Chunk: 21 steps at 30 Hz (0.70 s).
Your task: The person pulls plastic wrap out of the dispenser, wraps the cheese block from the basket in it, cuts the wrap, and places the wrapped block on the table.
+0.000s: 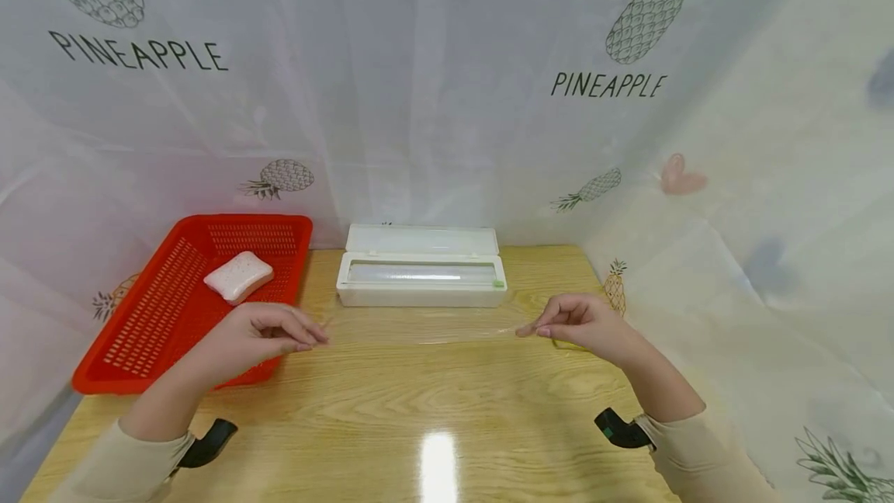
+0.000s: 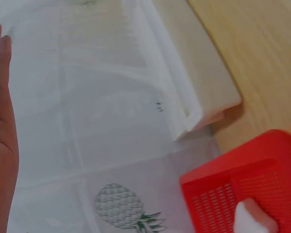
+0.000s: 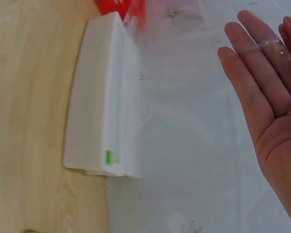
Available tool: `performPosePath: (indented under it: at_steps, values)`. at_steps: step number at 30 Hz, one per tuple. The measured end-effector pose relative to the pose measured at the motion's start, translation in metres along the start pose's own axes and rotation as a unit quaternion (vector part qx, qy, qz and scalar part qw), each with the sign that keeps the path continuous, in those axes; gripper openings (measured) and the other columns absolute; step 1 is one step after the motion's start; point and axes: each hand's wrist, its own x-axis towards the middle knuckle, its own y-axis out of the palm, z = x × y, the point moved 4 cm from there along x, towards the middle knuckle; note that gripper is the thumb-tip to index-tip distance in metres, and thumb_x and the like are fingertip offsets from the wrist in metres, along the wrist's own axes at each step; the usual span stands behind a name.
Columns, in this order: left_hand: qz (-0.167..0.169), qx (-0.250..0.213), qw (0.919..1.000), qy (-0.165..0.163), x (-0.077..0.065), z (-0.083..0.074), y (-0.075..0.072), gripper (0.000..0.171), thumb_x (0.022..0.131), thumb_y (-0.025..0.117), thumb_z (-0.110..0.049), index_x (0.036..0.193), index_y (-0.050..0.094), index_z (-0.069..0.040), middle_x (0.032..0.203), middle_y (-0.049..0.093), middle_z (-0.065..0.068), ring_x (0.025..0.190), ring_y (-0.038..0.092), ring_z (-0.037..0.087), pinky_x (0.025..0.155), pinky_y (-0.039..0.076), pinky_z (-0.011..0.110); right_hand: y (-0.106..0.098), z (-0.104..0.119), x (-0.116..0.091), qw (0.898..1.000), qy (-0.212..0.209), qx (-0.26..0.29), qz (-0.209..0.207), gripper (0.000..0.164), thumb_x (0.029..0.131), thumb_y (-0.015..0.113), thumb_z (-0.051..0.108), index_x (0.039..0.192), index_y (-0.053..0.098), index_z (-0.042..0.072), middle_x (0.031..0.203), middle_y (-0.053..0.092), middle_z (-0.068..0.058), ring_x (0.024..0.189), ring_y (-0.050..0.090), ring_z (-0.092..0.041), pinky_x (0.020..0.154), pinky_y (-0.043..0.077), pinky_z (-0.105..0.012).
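Note:
A sheet of clear plastic wrap (image 1: 447,341) stretches between my two hands, over the table in front of the dispenser; only its faint shine shows. My left hand (image 1: 268,332) pinches its left end between thumb and fingertips, beside the basket. On the other side, my right hand (image 1: 583,323) pinches the right end. In the right wrist view the film crosses the fingers (image 3: 252,53). Behind the film stands a white wrap dispenser (image 1: 422,298), its lid (image 1: 422,240) raised and the roll (image 1: 422,273) visible inside.
At the left sits a red perforated basket (image 1: 188,222), with a pale pink, sponge-like block (image 1: 239,276) in it. Part of a thin yellow object (image 1: 569,345) shows beneath my right hand. A pineapple-print curtain (image 1: 419,99) hangs behind the wooden table (image 1: 349,425).

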Motion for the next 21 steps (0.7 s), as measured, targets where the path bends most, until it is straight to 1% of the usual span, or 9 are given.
performPosePath:
  at_steps: [2, 4, 5, 7, 11, 13, 17, 20, 21]
  values:
    - [0.022, -0.01, 0.999, -0.037, -0.006, 0.008, 0.005, 0.02, 0.089, 0.064, 0.008, 0.096, 0.075, -0.007, 0.1, 0.073, 0.005, 0.095, 0.068, 0.015, 0.073, 0.057, 0.027, 0.005, -0.008, -0.007, 1.0, 0.015, 0.014, 0.006, 0.009, 0.093, 0.059, -0.006, 0.096, 0.067, -0.001, 0.105, 0.071, -0.017, 0.102, 0.067, -0.025, 0.079, 0.054, -0.028]
    - [0.042, -0.021, 0.9969, -0.063, -0.011, 0.016, 0.011, 0.018, 0.089, 0.065, 0.005, 0.095, 0.076, -0.007, 0.098, 0.074, 0.006, 0.092, 0.069, 0.016, 0.073, 0.057, 0.029, 0.01, -0.016, -0.013, 1.0, 0.024, 0.011, 0.01, 0.009, 0.092, 0.061, -0.006, 0.096, 0.068, -0.003, 0.104, 0.072, -0.015, 0.099, 0.068, -0.024, 0.082, 0.055, -0.031]
    - [0.051, -0.027, 0.9956, -0.073, -0.014, 0.019, 0.014, 0.017, 0.089, 0.066, 0.004, 0.094, 0.076, -0.007, 0.098, 0.074, 0.007, 0.092, 0.07, 0.017, 0.073, 0.057, 0.029, 0.012, -0.02, -0.016, 1.0, 0.026, 0.003, 0.014, 0.009, 0.091, 0.062, -0.006, 0.096, 0.069, -0.003, 0.103, 0.072, -0.014, 0.097, 0.068, -0.023, 0.081, 0.056, -0.032]
    - [0.071, -0.043, 0.9933, -0.081, -0.019, 0.026, 0.02, 0.015, 0.089, 0.066, 0.002, 0.094, 0.076, -0.007, 0.098, 0.074, 0.008, 0.092, 0.07, 0.019, 0.073, 0.057, 0.031, 0.017, -0.027, -0.021, 0.999, 0.027, -0.019, 0.027, 0.009, 0.09, 0.065, -0.004, 0.096, 0.071, -0.002, 0.101, 0.072, -0.013, 0.095, 0.069, -0.023, 0.079, 0.056, -0.033]
    - [0.109, -0.082, 0.9868, -0.087, -0.03, 0.041, 0.034, 0.011, 0.09, 0.066, 0.0, 0.094, 0.075, -0.004, 0.1, 0.073, 0.01, 0.094, 0.07, 0.024, 0.073, 0.058, 0.033, 0.03, -0.041, -0.028, 0.995, 0.025, -0.079, 0.061, 0.009, 0.088, 0.071, 0.004, 0.095, 0.075, 0.007, 0.096, 0.073, -0.009, 0.09, 0.069, -0.02, 0.077, 0.056, -0.033]
    - [0.131, -0.09, 0.9833, -0.089, -0.036, 0.05, 0.042, 0.01, 0.089, 0.067, -0.001, 0.094, 0.075, -0.003, 0.098, 0.073, 0.008, 0.092, 0.07, 0.023, 0.072, 0.058, 0.032, 0.036, -0.049, -0.031, 0.993, 0.03, -0.086, 0.078, 0.007, 0.088, 0.072, 0.007, 0.094, 0.076, 0.008, 0.095, 0.073, -0.007, 0.09, 0.068, -0.02, 0.078, 0.056, -0.033]
    - [0.164, -0.125, 0.9726, -0.108, -0.049, 0.07, 0.056, 0.009, 0.089, 0.067, -0.003, 0.093, 0.074, 0.002, 0.095, 0.074, 0.01, 0.089, 0.071, 0.02, 0.074, 0.058, 0.035, 0.048, -0.07, -0.036, 0.993, 0.041, -0.059, 0.093, 0.006, 0.087, 0.072, 0.005, 0.091, 0.076, 0.005, 0.096, 0.073, -0.009, 0.09, 0.068, -0.022, 0.079, 0.056, -0.033]
    - [0.168, -0.135, 0.9679, -0.129, -0.057, 0.087, 0.064, 0.011, 0.089, 0.068, -0.005, 0.094, 0.074, 0.003, 0.094, 0.074, 0.009, 0.088, 0.071, 0.02, 0.075, 0.057, 0.035, 0.055, -0.087, -0.04, 0.994, 0.042, -0.03, 0.094, 0.007, 0.086, 0.071, -0.001, 0.09, 0.076, 0.002, 0.096, 0.073, -0.013, 0.091, 0.068, -0.023, 0.078, 0.056, -0.035]
    - [0.166, -0.13, 0.9681, -0.135, -0.059, 0.093, 0.066, 0.011, 0.089, 0.069, -0.006, 0.095, 0.073, 0.003, 0.094, 0.074, 0.009, 0.088, 0.071, 0.02, 0.075, 0.057, 0.034, 0.057, -0.093, -0.041, 0.994, 0.042, -0.023, 0.095, 0.007, 0.085, 0.071, -0.002, 0.09, 0.076, 0.001, 0.097, 0.072, -0.014, 0.092, 0.068, -0.023, 0.078, 0.056, -0.036]
